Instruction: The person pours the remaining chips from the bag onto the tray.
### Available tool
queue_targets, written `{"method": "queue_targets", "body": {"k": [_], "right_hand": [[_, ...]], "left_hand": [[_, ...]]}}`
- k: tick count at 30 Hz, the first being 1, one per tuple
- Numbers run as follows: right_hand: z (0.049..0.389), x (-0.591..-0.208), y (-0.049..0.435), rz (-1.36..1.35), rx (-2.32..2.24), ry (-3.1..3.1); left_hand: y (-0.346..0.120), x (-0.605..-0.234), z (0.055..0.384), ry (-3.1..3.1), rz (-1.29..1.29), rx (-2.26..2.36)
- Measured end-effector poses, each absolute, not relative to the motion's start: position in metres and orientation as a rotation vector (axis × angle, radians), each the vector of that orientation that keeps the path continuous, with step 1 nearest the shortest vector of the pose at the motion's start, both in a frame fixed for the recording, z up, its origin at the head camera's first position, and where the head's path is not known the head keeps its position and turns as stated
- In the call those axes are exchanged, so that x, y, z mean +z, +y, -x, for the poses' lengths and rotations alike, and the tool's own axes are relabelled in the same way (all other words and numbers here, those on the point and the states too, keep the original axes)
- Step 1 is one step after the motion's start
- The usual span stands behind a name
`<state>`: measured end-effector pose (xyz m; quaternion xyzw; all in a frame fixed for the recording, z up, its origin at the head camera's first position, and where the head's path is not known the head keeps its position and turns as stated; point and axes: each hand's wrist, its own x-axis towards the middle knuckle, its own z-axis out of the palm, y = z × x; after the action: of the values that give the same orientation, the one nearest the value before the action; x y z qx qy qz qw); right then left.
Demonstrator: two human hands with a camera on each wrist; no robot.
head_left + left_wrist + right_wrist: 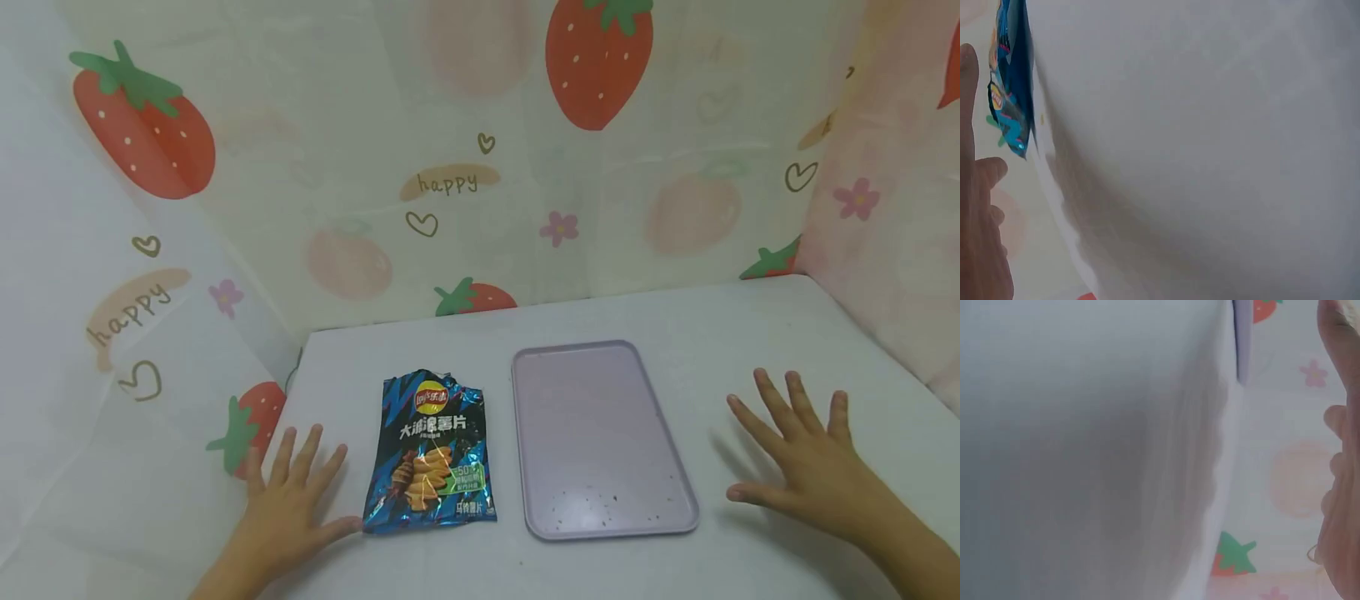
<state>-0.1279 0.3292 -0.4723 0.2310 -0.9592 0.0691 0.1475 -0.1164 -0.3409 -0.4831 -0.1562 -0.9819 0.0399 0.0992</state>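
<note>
On the white table lies a blue Lay's potato chip bag (431, 454), its top edge torn and uneven. To its right sits a shallow light purple tray (592, 433) with dark crumbs near its front end. My left hand (288, 504) is left of the bag, fingers spread, thumb tip close to the bag's lower corner; touching or apart, I cannot tell. Off to the right of the tray, my right hand (813, 471) hovers with fingers spread, holding nothing. The left wrist view shows the bag (1013, 94) beyond the left hand; the right wrist view shows the tray's edge (1243, 340).
A cloth backdrop (360, 150) printed with strawberries, hearts and flowers rises behind the table and along both sides. The white tabletop (450, 567) stretches in front of the bag and tray. A small dark speck lies near the tray's front left corner.
</note>
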Motion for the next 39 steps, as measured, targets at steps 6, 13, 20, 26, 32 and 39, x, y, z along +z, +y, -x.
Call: {"method": "queue_targets", "body": {"k": [6, 13, 20, 26, 32, 39], "right_hand": [[0.129, -0.475, 0.321, -0.662, 0.302, -2.771], [0.129, -0.480, 0.311, -0.713, 0.454, -2.762], [0.129, -0.487, 0.302, -0.760, 0.659, -2.768], [0.129, -0.488, 0.298, -0.804, 0.792, -2.735], [0.129, -0.492, 0.295, -0.839, 0.874, -2.727], [0.132, -0.500, 0.290, -0.876, 0.954, -2.706]], "left_hand": [[-0.335, -0.488, 0.119, -2.921, 0.469, 0.062], [-0.326, -0.485, 0.118, -2.977, 0.424, 0.008], [-0.316, -0.488, 0.119, -3.066, 0.338, -0.054], [-0.308, -0.491, 0.121, -3.067, 0.349, -0.136], [-0.301, -0.497, 0.126, -3.067, 0.340, -0.242], [-0.294, -0.498, 0.129, -3.084, 0.348, -0.424]]}}
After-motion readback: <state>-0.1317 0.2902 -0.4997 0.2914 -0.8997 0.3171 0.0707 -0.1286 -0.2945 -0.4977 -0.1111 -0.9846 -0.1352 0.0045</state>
